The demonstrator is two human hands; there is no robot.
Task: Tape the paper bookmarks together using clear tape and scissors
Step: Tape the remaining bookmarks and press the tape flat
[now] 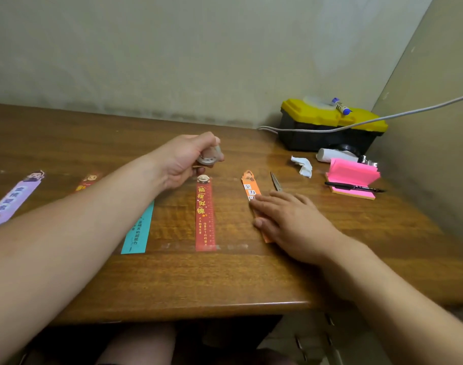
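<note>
We see the left grip (pixel 184 160) curled tight round a small roll of clear tape (pixel 208 159). It holds the roll up just above the top of the red bookmark (pixel 205 214). The right grip (pixel 291 219) is flat, with its fingers straight and close together. It presses down on the orange bookmark (pixel 249 187), so only the top part of that one shows. The scissors (pixel 276 182) lie on the surface (pixel 225 280) right by the right fingertips, and we can only see their pointy end.

The red bookmark lies straight, between the orange one and the teal bookmark (pixel 138 230). The left arm hides the top of the teal one. A shiny strip (pixel 233 246) runs along the surface from the bottom of the red bookmark toward the orange one. It looks like clear tape, but we cannot be sure.

Farther left lie a dark red bookmark (pixel 89 180) and a purple bookmark (pixel 11 201). Off to the right we see a crumpled white paper (pixel 303 165) and a pink note pad (pixel 353 176) with a black pen (pixel 354 186) on it. In the corner stands a black and yellow box (pixel 330 127) with a blue marker (pixel 341 106) on its lid, and a grey cable (pixel 399 114) goes across it
</note>
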